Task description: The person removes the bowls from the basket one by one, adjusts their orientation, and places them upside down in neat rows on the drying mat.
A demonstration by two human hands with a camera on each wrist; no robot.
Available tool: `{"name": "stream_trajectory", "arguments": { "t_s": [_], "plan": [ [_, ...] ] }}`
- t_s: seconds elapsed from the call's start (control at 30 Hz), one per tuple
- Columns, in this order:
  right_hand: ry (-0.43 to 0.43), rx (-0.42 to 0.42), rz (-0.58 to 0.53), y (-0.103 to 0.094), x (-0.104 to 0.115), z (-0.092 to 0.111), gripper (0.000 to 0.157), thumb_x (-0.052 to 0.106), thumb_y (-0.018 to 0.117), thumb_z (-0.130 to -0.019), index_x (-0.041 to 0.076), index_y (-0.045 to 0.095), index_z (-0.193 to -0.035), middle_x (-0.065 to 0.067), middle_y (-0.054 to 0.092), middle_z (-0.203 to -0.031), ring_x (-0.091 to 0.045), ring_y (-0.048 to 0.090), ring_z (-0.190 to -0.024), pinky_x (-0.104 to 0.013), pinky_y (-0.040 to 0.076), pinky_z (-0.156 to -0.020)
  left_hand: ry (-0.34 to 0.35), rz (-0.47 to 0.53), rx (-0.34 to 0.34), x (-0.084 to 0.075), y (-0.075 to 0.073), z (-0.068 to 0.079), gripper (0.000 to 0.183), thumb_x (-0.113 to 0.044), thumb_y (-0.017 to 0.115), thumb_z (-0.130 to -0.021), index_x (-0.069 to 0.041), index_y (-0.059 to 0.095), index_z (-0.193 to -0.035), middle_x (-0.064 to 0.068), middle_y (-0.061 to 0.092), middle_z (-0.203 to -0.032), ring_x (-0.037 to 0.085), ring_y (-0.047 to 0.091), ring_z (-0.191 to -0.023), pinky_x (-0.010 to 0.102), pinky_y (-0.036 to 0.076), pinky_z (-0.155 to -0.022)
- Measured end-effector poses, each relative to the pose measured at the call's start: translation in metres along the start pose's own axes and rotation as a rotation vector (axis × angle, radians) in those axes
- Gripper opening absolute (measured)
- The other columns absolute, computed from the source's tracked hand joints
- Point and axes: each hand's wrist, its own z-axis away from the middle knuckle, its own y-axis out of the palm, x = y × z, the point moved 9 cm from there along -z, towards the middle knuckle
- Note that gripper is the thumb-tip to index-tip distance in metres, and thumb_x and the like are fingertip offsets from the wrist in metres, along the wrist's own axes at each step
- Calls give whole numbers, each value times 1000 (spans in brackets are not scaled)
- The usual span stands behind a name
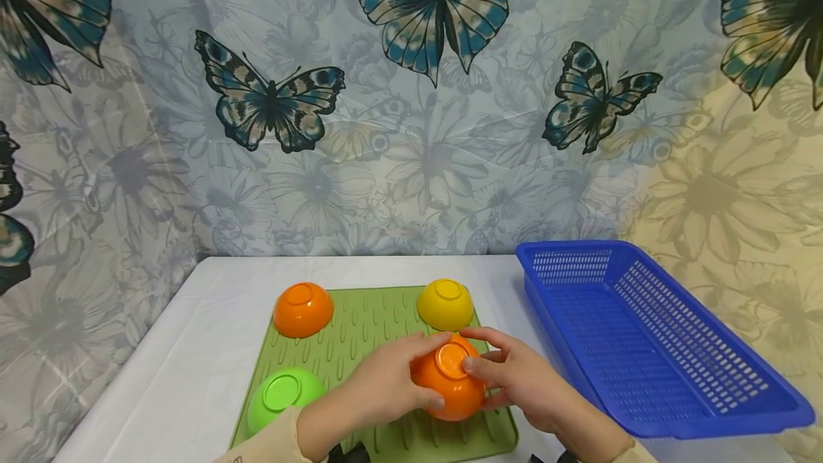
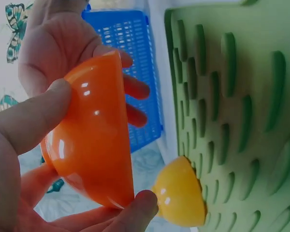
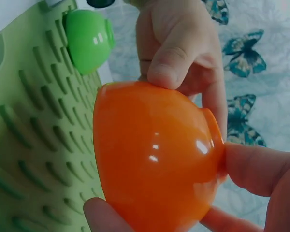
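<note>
Both hands hold one orange bowl (image 1: 450, 399), turned upside down with its foot ring facing up. My left hand (image 1: 386, 381) grips its left side, and my right hand (image 1: 529, 381) grips the right, thumb by the foot ring in the right wrist view. The wrist views show the bowl's rim lifted off the green ridged mat (image 1: 379, 313). On the mat sit a second orange bowl (image 1: 303, 310) at the back left, a yellow bowl (image 1: 445, 306) at the back right and a green bowl (image 1: 283, 395) at the front left, all upside down.
A blue perforated basket (image 1: 643, 349) stands on the right of the white-covered table (image 1: 167, 370), close to my right forearm. Behind the table hangs a cloth (image 1: 411, 184) printed with butterflies and flowers.
</note>
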Motion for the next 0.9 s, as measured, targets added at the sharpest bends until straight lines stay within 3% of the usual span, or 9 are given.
{"name": "stream_trajectory", "arguments": {
  "t_s": [0.17, 0.27, 0.6, 0.9],
  "plan": [
    [2, 53, -61, -2, -9, -3, 69, 13, 72, -93, 3, 38, -152, -31, 35, -147, -37, 59, -114, -52, 56, -80, -22, 61, 6, 9, 4, -12, 77, -27, 90, -73, -32, 58, -142, -14, 60, -130, 15, 55, -118, 44, 45, -97],
    [12, 84, -78, -6, -15, -6, 75, 4, 74, -88, 4, 36, -154, -31, 28, -151, -38, 55, -121, -50, 54, -85, -58, 79, 10, 15, 8, -18, 76, -26, 90, -72, -34, 59, -140, -14, 61, -129, 15, 56, -117, 44, 45, -96],
    [96, 19, -12, -23, -41, -14, 76, -1, 77, -84, 2, 42, -150, -32, 36, -147, -32, 60, -114, -46, 56, -81, -130, 85, 8, 27, 34, -35, 75, -20, 92, -68, -28, 63, -137, -9, 63, -128, 15, 56, -115, 43, 44, -98],
    [101, 35, -14, -23, -51, -20, 76, -3, 78, -82, 0, 42, -149, -25, 47, -140, -32, 57, -116, -45, 56, -82, -171, 95, 24, 36, 42, -40, 78, -17, 93, -66, -22, 62, -137, -5, 63, -127, 19, 57, -113, 45, 45, -96]
  ]
}}
